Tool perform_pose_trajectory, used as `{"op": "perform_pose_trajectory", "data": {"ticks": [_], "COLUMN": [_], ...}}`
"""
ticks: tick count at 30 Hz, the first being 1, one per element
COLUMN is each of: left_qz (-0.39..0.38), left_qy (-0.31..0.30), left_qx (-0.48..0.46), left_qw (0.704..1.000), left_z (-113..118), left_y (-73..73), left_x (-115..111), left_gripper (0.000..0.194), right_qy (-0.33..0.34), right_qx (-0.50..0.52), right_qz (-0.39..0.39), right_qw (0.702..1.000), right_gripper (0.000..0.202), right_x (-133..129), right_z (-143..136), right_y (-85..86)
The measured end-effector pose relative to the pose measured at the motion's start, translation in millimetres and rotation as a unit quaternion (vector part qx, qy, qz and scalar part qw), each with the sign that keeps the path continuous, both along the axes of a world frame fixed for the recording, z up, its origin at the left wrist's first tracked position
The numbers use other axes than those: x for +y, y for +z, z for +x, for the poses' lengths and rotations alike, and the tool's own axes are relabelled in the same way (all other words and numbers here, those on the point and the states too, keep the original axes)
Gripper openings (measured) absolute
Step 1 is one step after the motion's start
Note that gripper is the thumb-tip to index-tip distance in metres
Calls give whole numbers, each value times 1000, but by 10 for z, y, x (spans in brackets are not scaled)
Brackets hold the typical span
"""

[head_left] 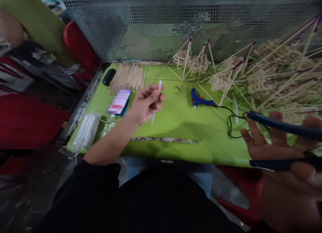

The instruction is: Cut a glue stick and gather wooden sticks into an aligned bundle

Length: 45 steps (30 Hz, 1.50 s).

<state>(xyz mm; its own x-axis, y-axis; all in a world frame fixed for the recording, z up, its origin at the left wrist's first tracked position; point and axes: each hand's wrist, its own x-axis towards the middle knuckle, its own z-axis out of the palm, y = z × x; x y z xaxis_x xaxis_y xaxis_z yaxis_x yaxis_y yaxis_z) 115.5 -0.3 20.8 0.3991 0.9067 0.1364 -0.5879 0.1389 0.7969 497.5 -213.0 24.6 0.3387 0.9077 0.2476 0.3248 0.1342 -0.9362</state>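
Note:
My left hand [148, 103] is closed around a whitish translucent glue stick [160, 87], pinched between thumb and fingers above the green table. The stick pokes out above and below the fingers. At the right edge, close to the camera, my right hand [279, 145] holds a tool with two dark blue handles [284, 123], spread apart; its working end is out of view. A blue glue gun [200, 99] lies on the table between the hands, its black cord running right. Below the left hand lies a flat patterned strip [163, 139].
Wooden sticks [129, 75] lie stacked at the back left, near a black rounded object [109, 77]. A phone [120, 102] and white power bank-like block [88, 129] sit left. Wooden stick frames [226, 75] crowd the right. A perforated metal panel [151, 28] stands behind; another person [37, 25] is at upper left.

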Motion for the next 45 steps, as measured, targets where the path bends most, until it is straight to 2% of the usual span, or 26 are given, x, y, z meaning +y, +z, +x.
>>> {"op": "perform_pose_trajectory", "data": {"ticks": [2, 5, 7, 9, 10, 12, 15, 18, 22, 25, 28, 30, 31, 33, 35, 37, 39, 45], "left_qz": [-7, -28, -36, -42, -45, -42, -17, -20, -44, -6, 67, 99, 105, 104, 104, 118, 144, 214], "left_qy": [-16, 1, 28, 47, 52, 51, 14, -30, -51, -49, -9, 31, 48, 74, 91, 97, 94, 78], "left_qx": [-2, 10, 14, 9, 7, 7, 23, 35, 34, 68, 107, 122, 128, 137, 138, 139, 146, 159], "left_qw": [1000, 1000, 999, 998, 998, 998, 999, 999, 997, 996, 992, 987, 985, 982, 981, 978, 974, 961], "left_z": [-4, 0, 9, 18, 24, 42, 94, 163, 228, 229, 189, 161, 153, 153, 171, 193, 209, 236], "left_y": [-84, -158, -185, -213, -232, -286, -410, -570, -747, -778, -708, -632, -593, -528, -491, -484, -493, -542], "left_x": [15, 49, 73, 86, 84, 62, 0, -51, -71, -69, -69, -84, -100, -144, -202, -260, -308, -359], "left_gripper": [24, 16, 13, 7, 10, 20, 27, 36, 41, 40, 38, 38, 38, 37, 35, 32, 26, 10], "right_qy": [67, 156, 224, 276, 289, 305, 323, 338, 343, 342, 370, 382, 375, 336, 278, 235, 224, 238], "right_qx": [82, 99, 121, 156, 170, 188, 216, 213, 198, 229, 242, 210, 171, 44, -105, -219, -281, -315], "right_qz": [21, 36, 27, -7, -27, -89, -163, -134, -82, -72, -72, -71, -62, -20, 36, 58, 51, 37], "right_qw": [994, 982, 967, 948, 942, 929, 907, 907, 915, 909, 894, 897, 909, 941, 954, 945, 932, 918], "right_gripper": [75, 76, 75, 71, 71, 68, 62, 52, 43, 41, 44, 54, 58, 62, 64, 67, 71, 78], "right_x": [270, 697, 968, 1176, 1248, 1330, 1373, 1420, 1493, 1518, 1534, 1548, 1556, 1565, 1556, 1525, 1475, 1364], "right_z": [-75, -174, -265, -392, -468, -640, -900, -1092, -1193, -1169, -1067, -972, -926, -852, -821, -836, -877, -941], "right_y": [39, 45, -67, -246, -339, -493, -612, -651, -677, -681, -677, -675, -673, -664, -648, -629, -615, -639]}}
